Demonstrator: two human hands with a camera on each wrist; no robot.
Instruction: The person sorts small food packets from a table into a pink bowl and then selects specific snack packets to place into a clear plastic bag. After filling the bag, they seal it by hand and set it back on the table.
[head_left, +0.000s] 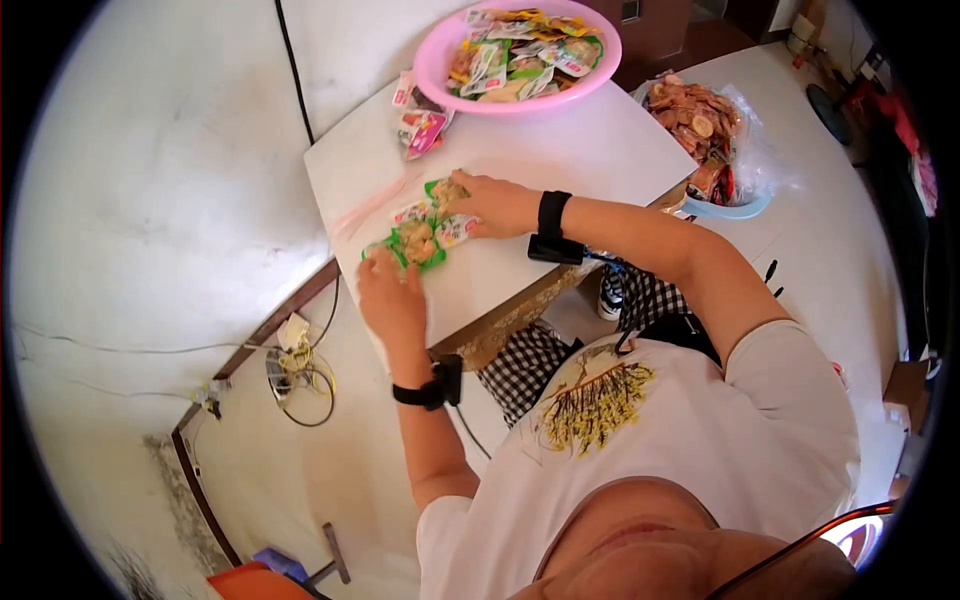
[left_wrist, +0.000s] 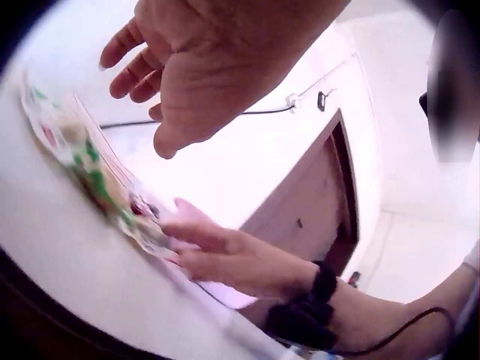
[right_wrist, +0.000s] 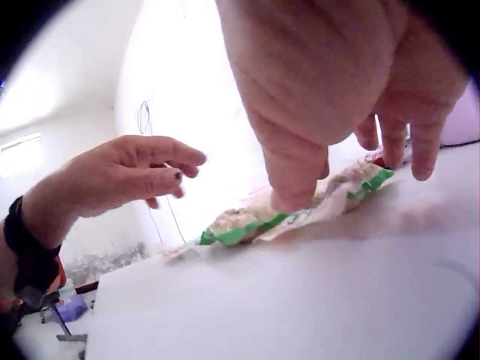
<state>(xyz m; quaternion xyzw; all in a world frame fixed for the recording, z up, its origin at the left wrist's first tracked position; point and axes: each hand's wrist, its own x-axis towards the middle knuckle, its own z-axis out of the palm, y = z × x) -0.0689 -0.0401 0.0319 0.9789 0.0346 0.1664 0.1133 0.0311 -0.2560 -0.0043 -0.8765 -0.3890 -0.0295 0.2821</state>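
Several green-and-white snack packets (head_left: pixel 415 241) with tan food showing through lie in a row on the white table. My left hand (head_left: pixel 393 305) is over the near-left end of the row, its fingers loosely bent. In the left wrist view that hand (left_wrist: pixel 217 67) hovers above the packets with nothing in it. My right hand (head_left: pixel 497 206) is at the far end of the row. The right wrist view shows its thumb (right_wrist: pixel 292 176) down at a packet's edge and its extended fingers spread beyond, touching the row (right_wrist: pixel 247 225) from above.
A pink basin (head_left: pixel 430 85) full of similar packets stands at the table's far edge, beside a few pink-and-white packets (head_left: pixel 423 130). Thin pink strips (head_left: pixel 372 208) lie near the wall. On the floor to the right, a blue basin (head_left: pixel 735 210) holds a bag of brownish packets (head_left: pixel 690 120).
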